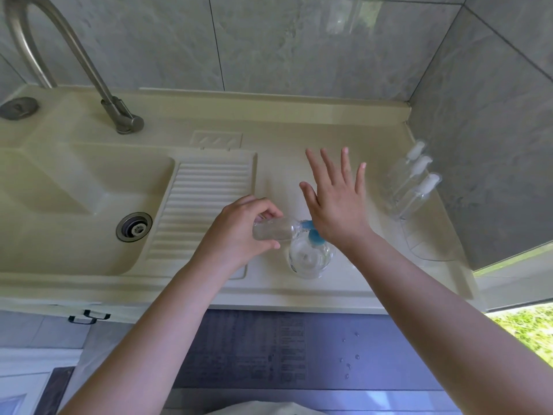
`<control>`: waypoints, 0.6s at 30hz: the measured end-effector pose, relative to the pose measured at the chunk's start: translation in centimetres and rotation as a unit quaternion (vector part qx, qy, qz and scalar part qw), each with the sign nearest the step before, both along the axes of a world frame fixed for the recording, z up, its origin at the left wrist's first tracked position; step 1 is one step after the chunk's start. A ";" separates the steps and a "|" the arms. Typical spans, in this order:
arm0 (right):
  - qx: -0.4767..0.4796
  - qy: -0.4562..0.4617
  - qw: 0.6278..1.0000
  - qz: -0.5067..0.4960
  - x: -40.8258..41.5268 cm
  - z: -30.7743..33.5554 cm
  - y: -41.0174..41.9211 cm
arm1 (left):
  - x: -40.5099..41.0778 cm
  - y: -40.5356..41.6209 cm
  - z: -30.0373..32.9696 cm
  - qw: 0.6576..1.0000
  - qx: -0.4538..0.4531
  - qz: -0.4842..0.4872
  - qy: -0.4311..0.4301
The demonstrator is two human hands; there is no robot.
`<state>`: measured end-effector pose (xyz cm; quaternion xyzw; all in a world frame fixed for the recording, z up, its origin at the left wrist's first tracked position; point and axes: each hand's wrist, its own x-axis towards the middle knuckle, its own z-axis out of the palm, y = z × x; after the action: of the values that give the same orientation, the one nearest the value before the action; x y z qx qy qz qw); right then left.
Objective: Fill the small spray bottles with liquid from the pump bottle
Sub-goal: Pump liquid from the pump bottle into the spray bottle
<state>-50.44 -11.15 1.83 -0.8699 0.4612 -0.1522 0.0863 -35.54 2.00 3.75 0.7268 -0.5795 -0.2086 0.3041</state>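
Left hand: the left hand [239,227] has its grip curled round a small clear plastic spray bottle [273,230], tipped on its side with the open neck pointing right, up against the blue spout.
Right hand: the right hand [336,199] sits flat over the pump top, grip spread wide, fingers straight, heel of the palm on the blue pump head [312,233].
Pump bottle: round clear pump bottle [309,259] stands on the cream worktop [299,136], just right of the ribbed drainboard [203,202].
Spare bottles: three more clear small spray bottles with white nozzles [414,181] lean in a row by the grey tiled wall, well apart from the hands.
Sink: cream basin with metal drain [134,227] and curved steel tap [71,55] to the left.
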 end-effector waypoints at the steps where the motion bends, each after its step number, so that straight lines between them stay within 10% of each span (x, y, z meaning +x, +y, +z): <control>1: 0.018 0.014 1.000 -0.013 0.0 -0.3 0.3 | 0.0 0.1 0.0 1.000 0.000 -0.001 0.001; 18: 0.001 0.002 1.000 -0.031 0.5 0.3 0.5 | 0.1 -0.1 0.0 1.000 -0.007 -0.002 -0.014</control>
<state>-49.91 -10.65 2.18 -0.8553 0.4886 -0.1523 0.0816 -35.44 1.86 3.78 0.7263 -0.5864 -0.1951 0.3010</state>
